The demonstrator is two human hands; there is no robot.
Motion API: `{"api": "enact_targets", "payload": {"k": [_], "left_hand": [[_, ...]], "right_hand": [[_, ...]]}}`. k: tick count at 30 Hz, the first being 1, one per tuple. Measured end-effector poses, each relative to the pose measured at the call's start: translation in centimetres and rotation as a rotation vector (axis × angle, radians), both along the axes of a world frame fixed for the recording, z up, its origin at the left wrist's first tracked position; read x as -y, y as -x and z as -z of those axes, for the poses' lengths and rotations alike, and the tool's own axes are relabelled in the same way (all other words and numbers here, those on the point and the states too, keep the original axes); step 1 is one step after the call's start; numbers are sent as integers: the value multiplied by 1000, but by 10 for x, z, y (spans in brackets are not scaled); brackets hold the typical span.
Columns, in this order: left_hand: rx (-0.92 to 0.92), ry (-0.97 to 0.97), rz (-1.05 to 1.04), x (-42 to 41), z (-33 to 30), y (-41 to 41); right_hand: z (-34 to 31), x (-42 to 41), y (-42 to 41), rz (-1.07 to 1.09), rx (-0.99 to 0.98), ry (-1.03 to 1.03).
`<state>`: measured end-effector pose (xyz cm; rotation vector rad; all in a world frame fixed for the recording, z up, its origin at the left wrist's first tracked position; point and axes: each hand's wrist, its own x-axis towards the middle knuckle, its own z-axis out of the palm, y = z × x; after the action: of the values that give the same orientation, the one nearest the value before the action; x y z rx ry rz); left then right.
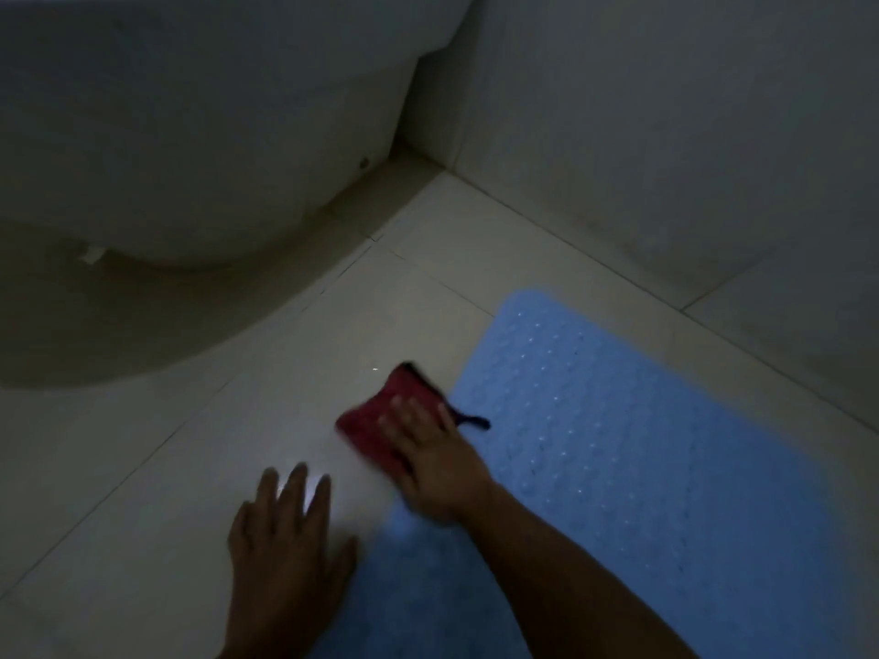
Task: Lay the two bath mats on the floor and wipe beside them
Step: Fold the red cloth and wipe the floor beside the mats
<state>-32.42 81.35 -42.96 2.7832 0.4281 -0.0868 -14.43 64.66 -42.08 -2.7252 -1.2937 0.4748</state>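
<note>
Left hand: the left hand is laid flat on the floor tiles with fingers spread and straight; nothing is held in it.
Near mat: a second blue mat is seen spread at the bottom edge, partly hidden by the right forearm; whether it is a separate mat or part of the far one cannot be told for certain.
Right hand: the right hand is pressed on a red cloth, fingers extended over it; the cloth is flattened against the tile just beside the mat edge.
Far mat: a light blue bath mat is laid flat on the floor, near the wall.
Background: a white toilet base is seen at the far left.
Progress: mat laying is judged done; wiping beside the mats is judged under way, with its remaining extent unknown.
</note>
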Motion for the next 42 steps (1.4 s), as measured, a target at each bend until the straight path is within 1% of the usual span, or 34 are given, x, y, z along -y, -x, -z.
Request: {"api": "enact_targets", "payload": {"k": [2,3,5,6,8,10,12,14,17,19,21,24,28,31,33,35,36,39,40,42], "left_hand": [[11,-18,49,14,5,-35],[7,-29,56,19,5,-51],[4,-29,38,24,5,-75],[-1,-20,21,25,6,-84],[5,-5,-2,26,8,-96],[71,-4,-5,24,9,-107],[113,19,7,25,13,-126],[125,11,29,30,16,-152],[142,17,117,48,13,-203],[108,26,176,62,10,-235],[59,10,169,70,14,-256],[60,-62,158,73,24,-260],[86,-43,163,74,25,-258],[88,-29,169,75,21,-260],[63,-41,182,74,21,-259],[62,-77,175,72,23,-259],[58,-89,166,73,24,-260],[44,-115,126,77,24,-263],[29,-122,118,77,22,-264],[2,-120,118,79,17,-266]], "right_hand": [[-1,-2,-51,237,38,-19],[-2,-4,-75,322,48,8],[-8,-18,-101,428,61,71],[-6,-25,-101,449,67,80],[-2,-31,-74,406,55,38],[-4,-24,-35,253,21,-18],[-6,-11,-33,194,-51,-10],[-11,-10,-68,259,-105,40],[-19,-23,-137,410,-151,74],[-20,-31,-173,474,-175,105],[-18,-37,-199,507,-174,140],[-18,-42,-225,526,-179,165],[-23,-42,-234,534,-210,159],[-22,-33,-201,498,-172,83],[-20,-21,-179,429,-152,42],[-17,-9,-183,382,-91,68],[-16,-5,-197,386,-75,95],[-23,9,-265,487,-64,131],[-25,17,-287,530,-49,106],[-31,47,-324,609,51,-9]]}}
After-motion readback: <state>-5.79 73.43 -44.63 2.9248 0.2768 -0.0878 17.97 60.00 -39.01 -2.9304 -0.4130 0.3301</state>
